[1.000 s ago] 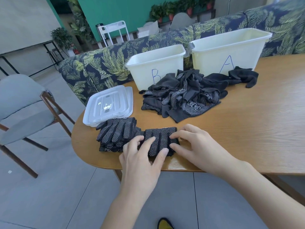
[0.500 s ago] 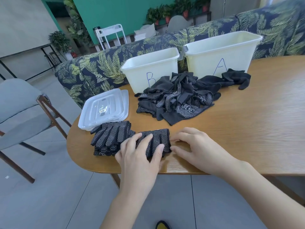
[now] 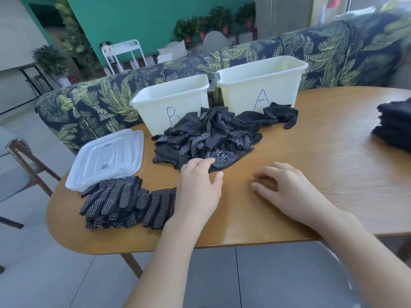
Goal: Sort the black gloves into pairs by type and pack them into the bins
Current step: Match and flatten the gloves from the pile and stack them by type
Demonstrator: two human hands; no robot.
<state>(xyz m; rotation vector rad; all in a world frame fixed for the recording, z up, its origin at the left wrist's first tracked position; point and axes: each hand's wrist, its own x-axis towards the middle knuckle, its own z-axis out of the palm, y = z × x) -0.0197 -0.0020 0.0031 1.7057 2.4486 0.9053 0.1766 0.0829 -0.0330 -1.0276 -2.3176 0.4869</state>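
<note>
A jumbled heap of black gloves (image 3: pixel 213 138), some dotted and some plain, lies in front of two white bins marked B (image 3: pixel 171 101) and A (image 3: pixel 262 85). Near the table's front left edge sits a flat stack of dotted gloves (image 3: pixel 111 201), with another dotted pair (image 3: pixel 159 207) beside it. My left hand (image 3: pixel 198 190) is over the table, its fingertips touching the near edge of the heap, and holds nothing. My right hand (image 3: pixel 287 190) hovers over bare wood with loosely curled fingers, empty.
Clear plastic lids (image 3: pixel 106 158) are stacked at the left of the wooden table (image 3: pixel 333 174). A pile of folded plain black gloves (image 3: pixel 393 127) sits at the right edge. A leaf-print sofa (image 3: pixel 89 107) stands behind the bins, a chair (image 3: pixel 20 165) at the left.
Both hands have left the dotted pair at the front edge. My left hand moved forward to the heap; my right hand drifted right over the bare wood. The view also lifted and swung right.
</note>
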